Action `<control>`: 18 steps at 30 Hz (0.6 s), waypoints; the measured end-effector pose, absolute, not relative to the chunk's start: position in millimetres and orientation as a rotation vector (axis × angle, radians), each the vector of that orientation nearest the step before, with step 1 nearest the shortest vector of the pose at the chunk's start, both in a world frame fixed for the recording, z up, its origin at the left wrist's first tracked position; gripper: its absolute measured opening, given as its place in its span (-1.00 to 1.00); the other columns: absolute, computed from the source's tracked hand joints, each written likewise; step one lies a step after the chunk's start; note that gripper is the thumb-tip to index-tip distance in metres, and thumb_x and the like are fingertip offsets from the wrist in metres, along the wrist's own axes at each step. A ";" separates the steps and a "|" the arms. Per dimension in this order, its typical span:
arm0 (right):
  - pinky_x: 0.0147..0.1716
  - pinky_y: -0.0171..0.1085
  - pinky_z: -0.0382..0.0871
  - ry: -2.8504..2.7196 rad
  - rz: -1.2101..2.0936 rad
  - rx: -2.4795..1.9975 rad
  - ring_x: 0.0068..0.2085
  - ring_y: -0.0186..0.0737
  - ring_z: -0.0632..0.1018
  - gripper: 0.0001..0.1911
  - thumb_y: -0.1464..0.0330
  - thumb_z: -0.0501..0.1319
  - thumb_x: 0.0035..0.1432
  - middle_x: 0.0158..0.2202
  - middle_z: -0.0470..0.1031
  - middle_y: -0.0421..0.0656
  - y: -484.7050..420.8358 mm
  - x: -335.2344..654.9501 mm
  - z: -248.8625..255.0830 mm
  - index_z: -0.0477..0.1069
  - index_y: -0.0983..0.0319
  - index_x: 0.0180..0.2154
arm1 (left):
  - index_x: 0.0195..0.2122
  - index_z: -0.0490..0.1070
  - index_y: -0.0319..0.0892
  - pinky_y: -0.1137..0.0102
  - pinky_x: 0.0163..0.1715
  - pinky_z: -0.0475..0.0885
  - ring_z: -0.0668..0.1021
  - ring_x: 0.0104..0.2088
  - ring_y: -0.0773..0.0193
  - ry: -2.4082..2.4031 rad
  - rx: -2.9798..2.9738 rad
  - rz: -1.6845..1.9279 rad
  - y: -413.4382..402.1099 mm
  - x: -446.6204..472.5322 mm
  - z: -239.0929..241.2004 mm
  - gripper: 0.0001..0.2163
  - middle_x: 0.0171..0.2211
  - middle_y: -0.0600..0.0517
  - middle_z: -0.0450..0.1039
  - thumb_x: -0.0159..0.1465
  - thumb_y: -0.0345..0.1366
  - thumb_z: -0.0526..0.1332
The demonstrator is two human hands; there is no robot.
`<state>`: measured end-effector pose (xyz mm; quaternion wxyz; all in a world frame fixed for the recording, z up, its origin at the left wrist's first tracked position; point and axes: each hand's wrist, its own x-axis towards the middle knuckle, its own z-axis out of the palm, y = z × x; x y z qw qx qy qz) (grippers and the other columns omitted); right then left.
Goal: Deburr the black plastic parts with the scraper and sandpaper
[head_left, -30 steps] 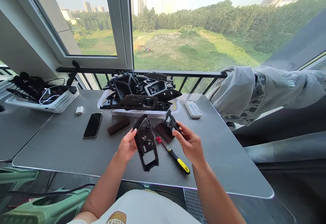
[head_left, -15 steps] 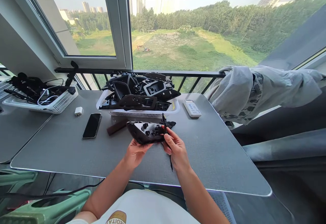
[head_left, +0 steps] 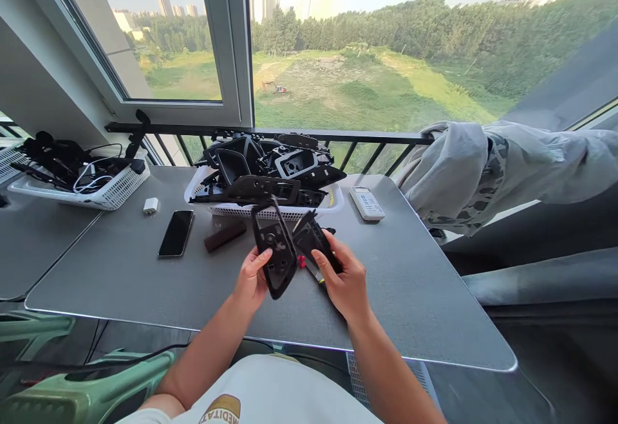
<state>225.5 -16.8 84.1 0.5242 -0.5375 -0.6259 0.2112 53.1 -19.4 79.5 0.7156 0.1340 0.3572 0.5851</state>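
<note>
My left hand [head_left: 252,280] grips a black plastic frame piece [head_left: 279,268] with an open upper part and small cut-outs lower down, its thumb on the near face. In my right hand [head_left: 345,276] is a flat black plastic part [head_left: 311,236], pinched between thumb and fingers. The two pieces are held close side by side above the table; whether they touch I cannot tell. Beneath them a small red item [head_left: 302,261] shows on the table, along with a partly hidden thin object with a yellow end [head_left: 320,279].
A white basket [head_left: 338,202] heaped with black plastic parts stands behind my hands. To the left lie a dark brown bar [head_left: 224,237], a phone [head_left: 176,234] and a white charger [head_left: 150,206]. A white device [head_left: 367,204] lies right. Another basket [head_left: 116,193] holds cables.
The black pieces, together in my hands before, are now apart. The left one has turned upright with its cut-outs showing; my right hand has shifted slightly right with the flat part.
</note>
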 end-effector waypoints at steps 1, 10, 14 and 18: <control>-0.38 -0.24 0.50 -1.530 0.505 -1.332 -0.43 -0.24 0.55 -0.57 0.17 0.22 0.22 -0.14 0.62 -0.05 -21.7 225.0 81.3 0.49 0.18 0.08 | -0.26 0.52 -0.17 0.41 -0.35 0.51 0.63 -0.41 0.26 0.815 0.286 1.374 -19.6 53.3 80.2 -0.68 -0.34 0.04 0.63 -0.04 -0.26 0.48; -0.34 -0.19 0.54 -1.705 0.399 -1.492 -0.46 -0.17 0.60 -0.55 0.18 0.12 0.29 -0.15 0.65 -0.02 -40.5 215.7 65.4 0.44 0.24 0.11 | -0.25 0.51 -0.09 0.33 -0.21 0.55 0.65 -0.35 0.24 0.896 0.339 1.590 -22.6 58.2 83.1 -0.60 -0.34 0.10 0.62 -0.12 -0.18 0.53; -0.34 -0.22 0.53 -1.750 0.356 -1.462 -0.46 -0.18 0.61 -0.56 0.20 0.11 0.30 -0.13 0.65 0.00 -37.9 217.2 66.9 0.44 0.26 0.11 | -0.29 0.51 -0.10 0.34 -0.24 0.56 0.63 -0.42 0.29 0.909 0.344 1.595 -23.5 59.4 85.7 -0.60 -0.36 0.12 0.61 -0.14 -0.16 0.54; -0.44 -0.26 0.50 -1.771 0.362 -1.461 -0.55 -0.23 0.56 -0.56 0.18 0.10 0.31 -0.21 0.66 -0.04 -36.8 218.1 65.4 0.45 0.22 0.12 | -0.30 0.51 -0.10 0.36 -0.26 0.57 0.62 -0.46 0.32 0.907 0.331 1.575 -24.1 58.5 87.7 -0.60 -0.37 0.14 0.62 -0.15 -0.16 0.55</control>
